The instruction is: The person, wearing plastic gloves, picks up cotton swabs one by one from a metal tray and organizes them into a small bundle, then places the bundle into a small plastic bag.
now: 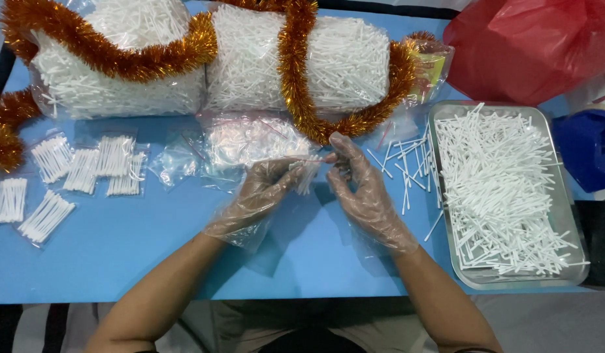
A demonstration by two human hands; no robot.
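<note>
Far left of the blue counter (119, 242): six small filled packets (67, 176) of white sticks, lying in two loose rows. Behind them, a large clear bag (113, 85) packed with white sticks, with orange tinsel (106, 55) draped over it. A second large bag (342, 62) stands just beside the first, and the same tinsel runs across it and down to the counter.

Centre: a heap of empty clear pouches (250, 140) lies in front of the second bag, just beyond the hands.

Left hand (263, 189): in a loose clear glove, fingers closed on a small pouch (306, 173) that holds a few white sticks. The pouch sits at the fingertips, between the two hands and above the counter.

Right hand (361, 189): also gloved, thumb and forefinger pinched on the top edge of the same pouch, opposite the left fingertips. Both hands meet at the pouch.

Right of the hands: loose sticks (404, 160) scattered on the counter, beside a metal tray (564, 216) heaped with white sticks. A red bag (531, 46) lies behind the tray; a dark blue object (587, 147) is at the far right edge.
</note>
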